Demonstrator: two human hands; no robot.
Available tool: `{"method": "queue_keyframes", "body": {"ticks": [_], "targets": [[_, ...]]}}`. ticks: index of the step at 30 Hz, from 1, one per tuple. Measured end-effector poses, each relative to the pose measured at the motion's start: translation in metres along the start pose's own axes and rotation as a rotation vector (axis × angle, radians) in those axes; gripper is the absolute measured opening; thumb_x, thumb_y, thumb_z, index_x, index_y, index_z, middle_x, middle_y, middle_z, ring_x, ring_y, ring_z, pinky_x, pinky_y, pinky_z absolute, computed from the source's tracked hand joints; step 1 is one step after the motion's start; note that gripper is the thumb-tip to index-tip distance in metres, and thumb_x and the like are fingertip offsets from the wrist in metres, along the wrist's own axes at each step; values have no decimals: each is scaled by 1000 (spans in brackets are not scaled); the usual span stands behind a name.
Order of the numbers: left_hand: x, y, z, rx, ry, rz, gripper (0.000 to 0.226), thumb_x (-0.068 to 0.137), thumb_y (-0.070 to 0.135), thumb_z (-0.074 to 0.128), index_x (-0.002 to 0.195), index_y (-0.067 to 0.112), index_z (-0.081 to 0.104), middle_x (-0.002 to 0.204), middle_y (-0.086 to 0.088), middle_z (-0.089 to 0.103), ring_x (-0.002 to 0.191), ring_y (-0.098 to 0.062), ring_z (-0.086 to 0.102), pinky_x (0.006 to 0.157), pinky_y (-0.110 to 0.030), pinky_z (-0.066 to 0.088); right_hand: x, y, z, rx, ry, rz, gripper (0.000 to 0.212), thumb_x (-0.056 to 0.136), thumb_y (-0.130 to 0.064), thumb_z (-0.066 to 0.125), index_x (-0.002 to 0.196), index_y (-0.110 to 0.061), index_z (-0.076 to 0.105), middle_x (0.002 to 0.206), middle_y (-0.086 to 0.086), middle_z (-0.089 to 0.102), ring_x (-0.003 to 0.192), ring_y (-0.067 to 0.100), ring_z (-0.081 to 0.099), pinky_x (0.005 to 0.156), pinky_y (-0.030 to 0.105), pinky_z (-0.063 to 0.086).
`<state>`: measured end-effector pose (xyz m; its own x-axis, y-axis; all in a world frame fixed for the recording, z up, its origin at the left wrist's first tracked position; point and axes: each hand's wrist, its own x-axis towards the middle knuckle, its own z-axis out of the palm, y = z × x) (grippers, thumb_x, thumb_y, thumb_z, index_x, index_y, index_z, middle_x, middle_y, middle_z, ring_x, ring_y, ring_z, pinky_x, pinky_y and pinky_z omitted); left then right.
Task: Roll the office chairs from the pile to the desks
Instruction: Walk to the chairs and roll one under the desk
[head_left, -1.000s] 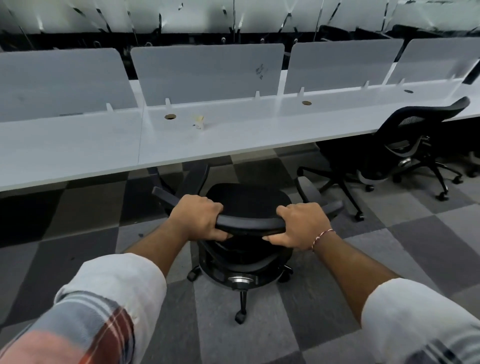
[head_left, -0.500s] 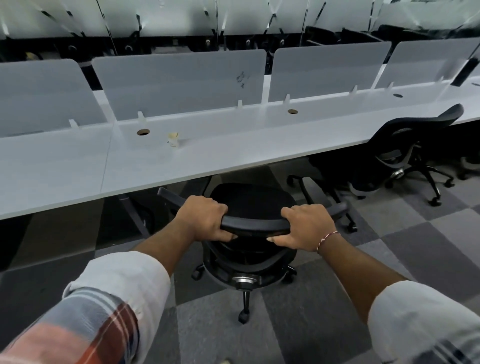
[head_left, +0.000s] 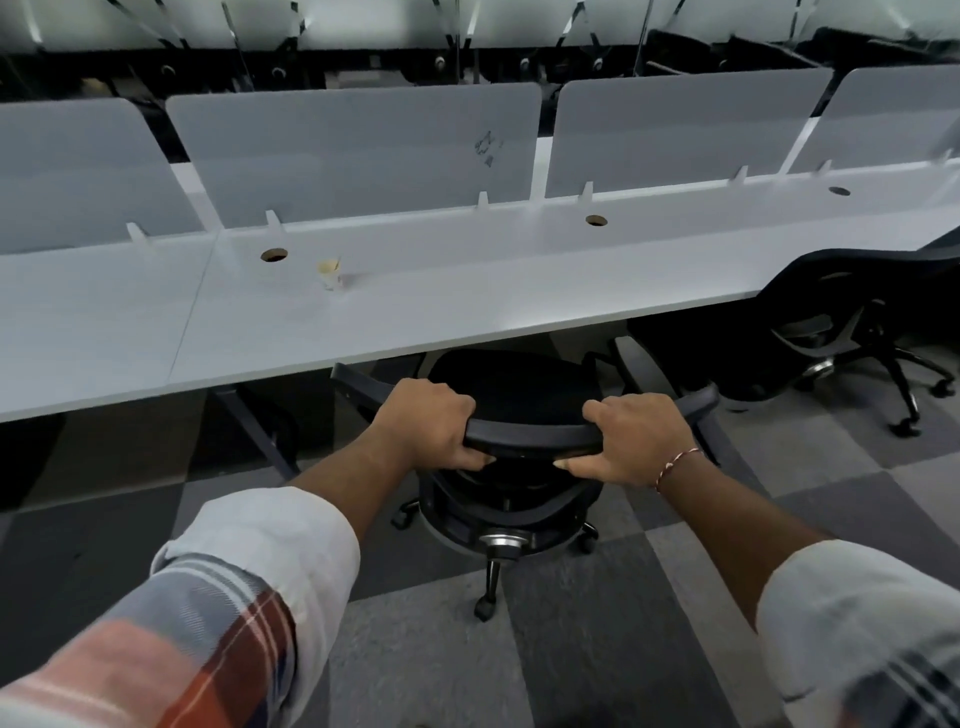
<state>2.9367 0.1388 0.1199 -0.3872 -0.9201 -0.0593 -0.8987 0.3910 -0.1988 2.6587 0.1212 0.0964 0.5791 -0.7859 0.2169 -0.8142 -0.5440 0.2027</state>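
Note:
A black office chair (head_left: 511, 387) stands right in front of me, its seat partly tucked under the edge of the long white desk (head_left: 467, 306). My left hand (head_left: 426, 428) grips the left part of the chair's curved top rail. My right hand (head_left: 636, 439), with a thread bracelet on the wrist, grips the rail's right part. The chair's front and its armrest ends are hidden under the desk. One rear caster shows near my feet.
A second black chair (head_left: 841, 312) sits at the desk to the right. A small paper cup (head_left: 329, 273) stands on the desk near a cable hole. Grey divider panels (head_left: 358, 150) line the desk's back. Checked carpet tiles cover the floor; a desk leg (head_left: 260, 431) stands left of the chair.
The chair has rolled forward from the open carpet until its seat goes under the desk edge. Both hands have kept their grip on the top rail.

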Motion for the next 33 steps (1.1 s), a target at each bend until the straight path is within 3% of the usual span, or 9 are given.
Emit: {"method": "queue_keyframes", "body": {"ticks": [5,9,18,26,33], "targets": [[4,44,-4,-30,12,-81,57,76,79,53,67,24,42,61,9,48,59,-15,53,56,-29,39,-13,37,3,12,-15,-85,66,68,-91,33,70,-26,41,55,-9,48,49,14,51,47,25,30],[3,80,-13,-31,-18,-163,56,76,79,54,74,23,55,64,9,51,63,-16,55,57,-29,38,-23,61,-2,13,-114,-140,66,70,-89,41,76,-24,45,65,-8,52,62,17,58,53,29,30],[-13,134,-24,-28,-99,-275,57,76,80,53,78,24,62,66,8,52,67,-17,56,59,-30,40,-52,81,-11,15,-192,-212,63,72,-88,45,81,-26,46,66,-9,45,65,16,53,58,31,34],[-36,160,-30,-50,-70,-302,54,76,81,54,69,27,56,62,9,54,63,-14,57,60,-29,47,-73,81,-15,19,-146,-265,65,68,-91,39,79,-27,46,72,-8,56,69,16,60,56,30,33],[-76,184,-32,-52,-80,-309,55,77,81,52,65,28,49,65,9,56,64,-14,57,58,-30,44,-108,63,-24,34,-135,-273,67,65,-92,34,77,-27,47,69,-8,57,66,15,60,55,30,38]]}}
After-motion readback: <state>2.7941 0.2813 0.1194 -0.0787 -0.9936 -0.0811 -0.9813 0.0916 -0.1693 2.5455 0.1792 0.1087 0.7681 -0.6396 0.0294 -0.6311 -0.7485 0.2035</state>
